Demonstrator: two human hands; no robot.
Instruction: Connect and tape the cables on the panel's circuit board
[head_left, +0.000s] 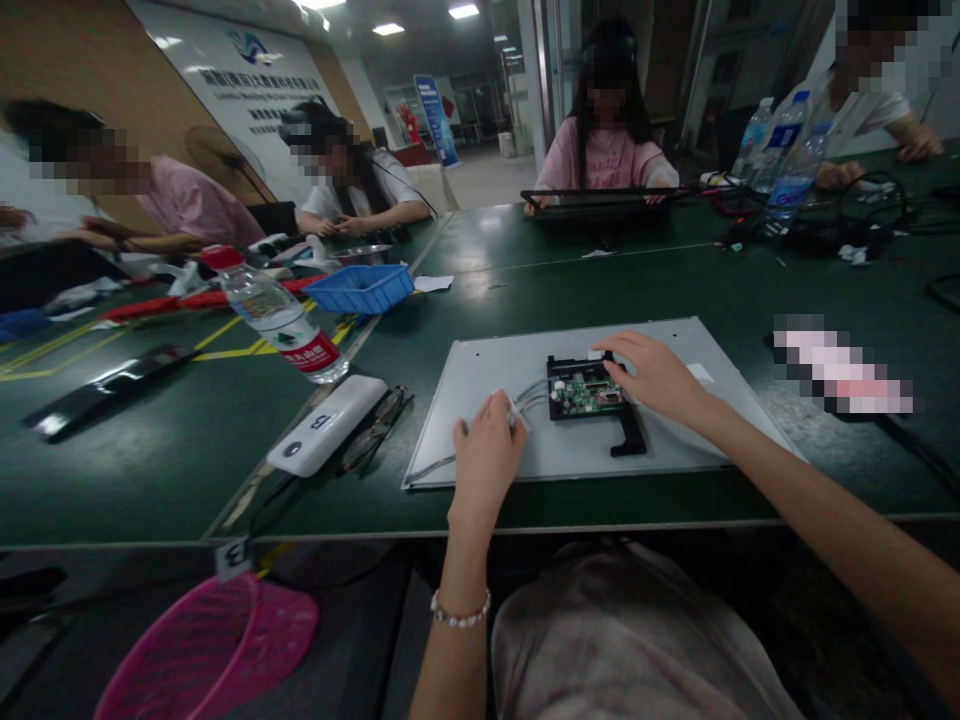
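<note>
A flat light-grey panel (pixel 540 448) lies on the table in front of me. On it rests a black plastic bracket (pixel 630 437) with a green circuit board (pixel 581 396) set inside. Thin grey cables (pixel 534 388) run from the board's left side, under my left hand (pixel 489 445), and come out towards the panel's lower left corner. My left fingers are pinched over the cables, with a small white piece, perhaps tape, at the fingertips. My right hand (pixel 660 378) has its thumb and fingers around the bracket's upper right corner, which they partly hide.
Left of the panel are eyeglasses (pixel 375 430), a white power bank (pixel 328 425) and a water bottle (pixel 281 320). A blue basket (pixel 364 290) stands farther back. A pink basket (pixel 202 640) hangs below the table edge. Several people sit around; one holds a dark panel (pixel 600 198).
</note>
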